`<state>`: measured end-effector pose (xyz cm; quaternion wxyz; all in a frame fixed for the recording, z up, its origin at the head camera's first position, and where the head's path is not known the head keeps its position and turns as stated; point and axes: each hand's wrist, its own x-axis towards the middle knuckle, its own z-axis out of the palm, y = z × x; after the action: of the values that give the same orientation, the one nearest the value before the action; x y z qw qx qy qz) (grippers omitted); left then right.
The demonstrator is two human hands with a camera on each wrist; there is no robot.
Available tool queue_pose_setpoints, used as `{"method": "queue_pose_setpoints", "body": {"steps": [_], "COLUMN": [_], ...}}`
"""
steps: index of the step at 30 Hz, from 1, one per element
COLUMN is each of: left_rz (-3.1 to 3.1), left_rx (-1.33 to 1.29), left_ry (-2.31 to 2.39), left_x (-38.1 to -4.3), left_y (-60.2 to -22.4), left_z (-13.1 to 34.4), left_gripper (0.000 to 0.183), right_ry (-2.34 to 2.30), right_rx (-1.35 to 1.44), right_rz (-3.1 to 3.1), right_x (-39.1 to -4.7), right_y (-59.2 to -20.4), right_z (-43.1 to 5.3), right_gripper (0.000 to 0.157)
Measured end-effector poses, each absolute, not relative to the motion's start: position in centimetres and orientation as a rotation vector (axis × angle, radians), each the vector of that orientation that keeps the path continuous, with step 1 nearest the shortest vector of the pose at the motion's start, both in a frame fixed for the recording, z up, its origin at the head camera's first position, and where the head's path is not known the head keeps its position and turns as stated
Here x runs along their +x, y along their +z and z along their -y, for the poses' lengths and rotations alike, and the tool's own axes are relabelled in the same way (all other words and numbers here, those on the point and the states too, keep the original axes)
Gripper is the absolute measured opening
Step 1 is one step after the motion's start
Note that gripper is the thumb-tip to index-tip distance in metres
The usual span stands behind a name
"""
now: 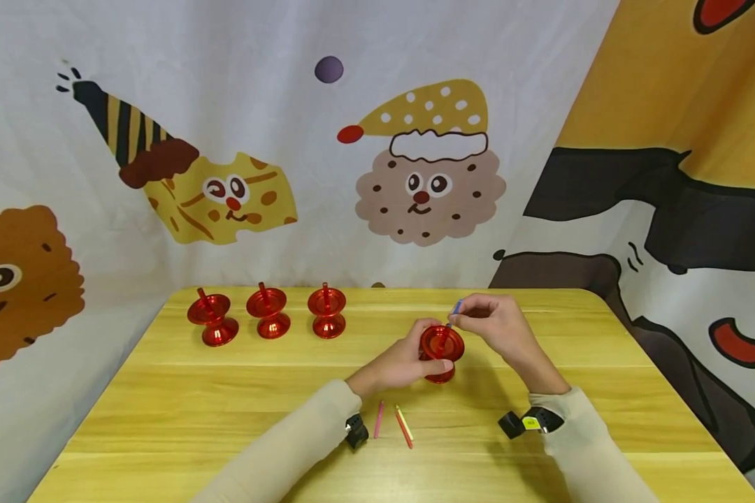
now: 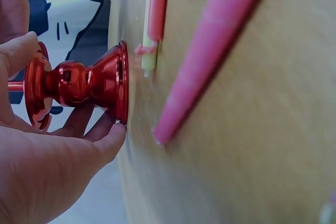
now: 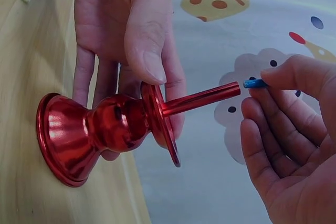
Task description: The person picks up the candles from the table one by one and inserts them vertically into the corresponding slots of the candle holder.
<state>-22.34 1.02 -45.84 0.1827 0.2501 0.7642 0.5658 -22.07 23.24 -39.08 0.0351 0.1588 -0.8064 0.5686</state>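
My left hand (image 1: 404, 360) holds a shiny red candle holder (image 3: 113, 124) around its cup and waist, the thumb at the dish rim. Its base is at the wooden tabletop, and a thin red tube stands up from the dish. Between thumb and forefinger my right hand (image 3: 294, 124) pinches a slim blue candle (image 3: 254, 83). The lower end of the candle is right at the tube's open top, with a small gap between them in the right wrist view. Most of the blue candle is hidden by the fingers there; its upper part shows in the head view.
Three matching red holders, left (image 1: 212, 318), middle (image 1: 268, 311) and right (image 1: 327, 309), stand along the table's back left. Nearer me lie a pink candle (image 1: 379, 419), a red candle (image 1: 405, 429) and a pale yellow candle (image 1: 403, 418). A printed cloth (image 1: 327, 209) hangs behind the table.
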Motion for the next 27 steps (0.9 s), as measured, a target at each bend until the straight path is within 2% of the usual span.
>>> {"method": "queue_pose_setpoints", "body": {"steps": [16,22,27], "left_rz": [-2.190,-2.181,-2.184], "left_rx": [0.703,0.701,0.670], "left_ry": [1.568,1.570,1.537], "left_x": [-22.3,-22.4,-22.4], "left_y": [-45.9,-46.0,-45.8], "left_z": [-1.8,-1.8,-1.5], "left_gripper": [0.076,0.074,0.087], "right_ry": [1.618,1.574,1.557], "right_rx": [0.514,0.498,0.510], "right_rz": [2.548,2.575,2.591], "right_x": [-21.9,-21.8,-21.8], "right_y": [-39.6,-39.7,-40.2], "right_z": [-23.8,-23.9,-24.1], "right_gripper": [0.010,0.005,0.007]}}
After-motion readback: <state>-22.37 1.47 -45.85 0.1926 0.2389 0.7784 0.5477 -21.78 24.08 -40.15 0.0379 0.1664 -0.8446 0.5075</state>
